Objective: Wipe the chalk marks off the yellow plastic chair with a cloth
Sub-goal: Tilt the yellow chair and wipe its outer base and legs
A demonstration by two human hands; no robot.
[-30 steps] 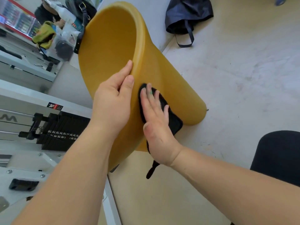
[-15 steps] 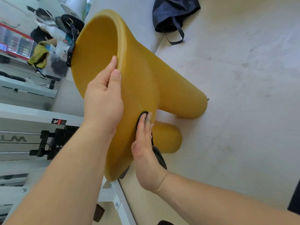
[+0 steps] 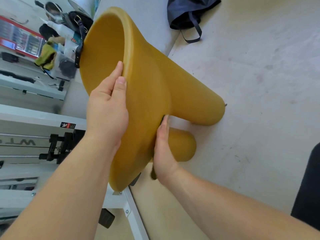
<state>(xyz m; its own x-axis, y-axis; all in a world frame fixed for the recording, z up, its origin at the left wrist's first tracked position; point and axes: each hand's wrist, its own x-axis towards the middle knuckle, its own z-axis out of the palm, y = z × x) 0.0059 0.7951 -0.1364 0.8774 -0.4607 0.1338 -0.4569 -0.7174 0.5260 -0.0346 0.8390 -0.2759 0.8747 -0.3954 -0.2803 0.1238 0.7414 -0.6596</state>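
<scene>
The left hand (image 3: 107, 108) is gripping the seat rim of the yellow plastic chair (image 3: 149, 87), thumb and forefinger pinching it, holding it tipped sideways with its leg ends down on the floor (image 3: 251, 84). The right hand (image 3: 162, 153) is pressing flat, fingers straight, against the underside between the legs, with the cloth (image 3: 153, 173) mostly hidden beneath it. Pushing hard is risking the legs skidding or the smooth rim slipping free. The unpinched cloth could slide out, and unseen marks could be missed.
</scene>
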